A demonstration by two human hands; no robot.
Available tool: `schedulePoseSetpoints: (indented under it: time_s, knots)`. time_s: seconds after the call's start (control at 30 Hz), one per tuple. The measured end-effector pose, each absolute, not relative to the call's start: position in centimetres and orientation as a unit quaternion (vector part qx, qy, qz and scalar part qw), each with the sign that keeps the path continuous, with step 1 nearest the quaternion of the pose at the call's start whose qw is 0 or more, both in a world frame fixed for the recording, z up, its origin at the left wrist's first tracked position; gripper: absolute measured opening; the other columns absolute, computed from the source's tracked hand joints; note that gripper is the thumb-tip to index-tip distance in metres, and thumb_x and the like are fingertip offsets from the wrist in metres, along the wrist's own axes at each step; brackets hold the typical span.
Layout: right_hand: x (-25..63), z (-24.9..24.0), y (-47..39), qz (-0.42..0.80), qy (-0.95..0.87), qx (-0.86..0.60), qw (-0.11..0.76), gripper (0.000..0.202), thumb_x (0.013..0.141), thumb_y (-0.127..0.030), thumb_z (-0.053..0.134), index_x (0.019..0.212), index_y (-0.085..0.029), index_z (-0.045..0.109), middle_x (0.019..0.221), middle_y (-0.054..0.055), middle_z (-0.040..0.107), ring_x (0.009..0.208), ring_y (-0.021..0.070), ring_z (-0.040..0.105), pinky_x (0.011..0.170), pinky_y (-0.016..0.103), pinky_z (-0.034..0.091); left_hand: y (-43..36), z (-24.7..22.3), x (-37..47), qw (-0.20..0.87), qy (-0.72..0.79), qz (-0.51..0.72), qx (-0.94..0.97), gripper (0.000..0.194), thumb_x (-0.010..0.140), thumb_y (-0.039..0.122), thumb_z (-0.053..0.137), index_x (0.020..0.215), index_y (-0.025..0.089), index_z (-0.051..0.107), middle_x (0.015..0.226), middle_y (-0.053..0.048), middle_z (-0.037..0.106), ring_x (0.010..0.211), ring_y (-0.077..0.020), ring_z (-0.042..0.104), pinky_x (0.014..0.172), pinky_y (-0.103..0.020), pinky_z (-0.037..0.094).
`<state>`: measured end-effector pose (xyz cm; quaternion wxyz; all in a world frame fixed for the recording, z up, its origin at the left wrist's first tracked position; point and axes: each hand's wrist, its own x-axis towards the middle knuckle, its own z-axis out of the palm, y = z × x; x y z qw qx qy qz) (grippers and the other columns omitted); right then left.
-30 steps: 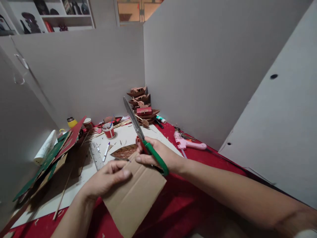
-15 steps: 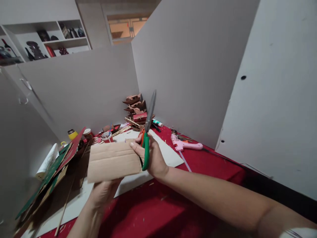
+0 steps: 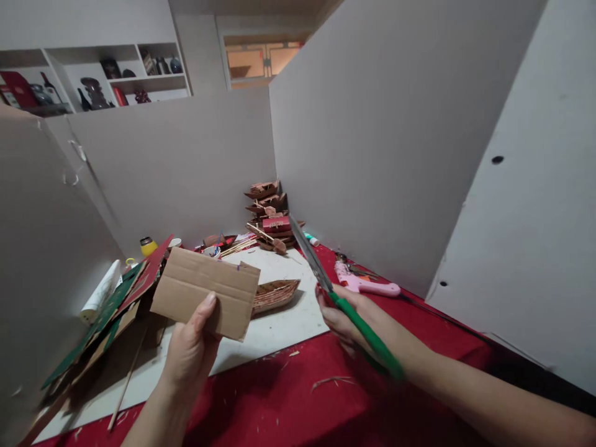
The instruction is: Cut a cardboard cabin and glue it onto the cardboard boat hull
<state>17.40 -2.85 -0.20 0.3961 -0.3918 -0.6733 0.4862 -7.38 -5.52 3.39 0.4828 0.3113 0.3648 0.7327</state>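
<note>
cardboard piece [image 3: 235,304] is in the left hand [image 3: 189,354], thumb pressed on the upper face, fingers tucked underneath, raised over the surface [image 3: 274,403]. right hand [image 3: 342,326] grips scissors [image 3: 347,309] by the green handle, blades pointing forward and away from it, well apart from the cardboard. cardboard looks very light, fairly stiff when flat, but likely to bend along the creases running across it; dry and matte, so probably not slippery. hold near the edge closest to the left wrist, thumb flat, no hard squeeze, or the layers may crush. scissors look heavier and rigid, smooth metal ahead of the right hand; best taken by the handle, fingers off the blades. small boat model [image 3: 277,295] lies between the hands, farther forward, looks fragile. pink glue gun [image 3: 367,285] is just beyond the right hand.
</note>
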Motion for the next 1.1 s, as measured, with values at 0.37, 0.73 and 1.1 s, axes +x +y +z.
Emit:
schedulePoseSetpoints:
  time_s: [0.37, 0.73, 1.1]
  knots:
    - [19.8, 0.8, -5.5, 0.333, -0.844, -0.361, 0.215, 0.061, 0.084, -0.075, 0.038, 0.097, -0.018, 0.056, 0.079, 0.006, 0.057, 0.067, 0.0174, 0.049, 0.064, 0.029, 0.045, -6.2, 2.7, -7.4, 0.457, 0.399, 0.702, 0.372, 0.081, 0.059, 0.031, 0.087, 0.133, 0.022, 0.056, 0.097, -0.007, 0.077, 0.091, -0.0294, 0.071, 0.073, -0.033, 0.061]
    - [18.8, 0.6, -5.1, 0.365, -0.849, -0.311, 0.221, 0.063, 0.086, -0.077, 0.032, 0.087, -0.017, 0.052, 0.076, 0.003, 0.050, 0.065, 0.0149, 0.042, 0.060, 0.026, 0.040, -6.8, 3.5, -6.6, 0.499, 0.400, 0.674, 0.369, 0.082, 0.058, 0.027, 0.087, 0.133, 0.023, 0.056, 0.105, -0.008, 0.075, 0.099, -0.0325, 0.069, 0.077, -0.037, 0.061]
    - [19.1, 0.1, -5.4, 0.411, -0.810, -0.337, 0.248, 0.059, 0.081, -0.073, 0.051, 0.078, -0.015, 0.055, 0.063, -0.003, 0.042, 0.057, 0.0096, 0.034, 0.050, 0.021, 0.031, -6.8, 3.3, -6.8, 0.526, 0.420, 0.630, 0.387, 0.082, 0.063, 0.030, 0.085, 0.137, 0.020, 0.052, 0.102, -0.009, 0.076, 0.097, -0.0314, 0.070, 0.080, -0.037, 0.059]
